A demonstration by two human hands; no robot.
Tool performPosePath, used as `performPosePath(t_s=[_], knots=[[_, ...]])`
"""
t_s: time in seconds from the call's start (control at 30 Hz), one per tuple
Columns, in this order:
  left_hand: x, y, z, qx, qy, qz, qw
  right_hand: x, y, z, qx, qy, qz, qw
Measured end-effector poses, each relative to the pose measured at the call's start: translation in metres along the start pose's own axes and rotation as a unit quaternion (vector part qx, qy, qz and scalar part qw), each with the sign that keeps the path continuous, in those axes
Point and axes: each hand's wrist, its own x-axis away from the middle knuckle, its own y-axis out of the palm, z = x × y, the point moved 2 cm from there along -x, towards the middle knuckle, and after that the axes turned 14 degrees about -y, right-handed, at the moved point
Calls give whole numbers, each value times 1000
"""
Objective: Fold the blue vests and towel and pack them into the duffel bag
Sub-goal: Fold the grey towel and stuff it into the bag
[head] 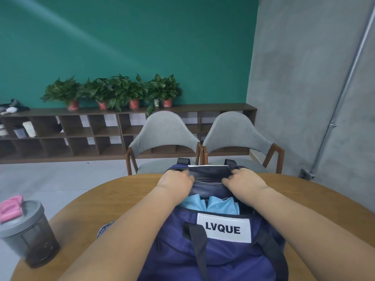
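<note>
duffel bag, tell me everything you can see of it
The duffel bag is navy, made of soft fabric that looks like nylon, with black webbing straps and a white patch reading LVQUE. It stands on the wooden table with its top open, and light blue folded cloth shows inside. The left hand and right hand both grip the far rim of the opening.

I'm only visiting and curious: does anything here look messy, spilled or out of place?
Nothing spilled or damaged. Two small things: a scrap of bluish cloth lies on the table outside the duffel bag, and the shaker bottle stands close to the table's left edge with something pink on its lid.
</note>
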Motion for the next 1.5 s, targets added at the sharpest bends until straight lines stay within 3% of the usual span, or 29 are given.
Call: performPosePath(t_s=[0.2,0.37,0.43,0.63,0.77,0.87,0.97,1.03,1.1,1.2,1.27,1.37,1.5], knots=[[-2,-7,-2,2,-60,-67,996,-1,-22,6,7,-4,25,1000],[-3,-13,-8,-1,-70,1,998,8,-33,19,10,11,123,992],[-3,-10,-8,-12,-67,-7,998,10,-28,17,15,15,95,995],[-7,-15,-5,-7,-78,-76,994,-5,-29,6,48,15,-86,995],[-1,-20,-9,64,-74,-129,987,-5,-30,3,13,40,-119,992],[11,-19,-11,101,-7,-41,994,7,-35,8,-38,33,-59,997],[30,-20,-12,158,60,108,980,27,-47,13,-79,19,89,993],[47,-19,-17,206,47,210,955,44,-46,12,-71,42,201,976],[68,-12,-24,274,-35,237,931,65,-35,9,-124,98,241,957],[91,8,-31,361,-154,110,913,87,-6,2,-320,139,178,920],[97,21,-36,359,-181,6,915,91,8,-3,-382,147,133,903],[97,38,-38,378,-185,-102,902,93,20,-13,-388,169,55,904],[96,54,-33,434,-167,-135,875,99,21,-20,-328,232,10,916]])
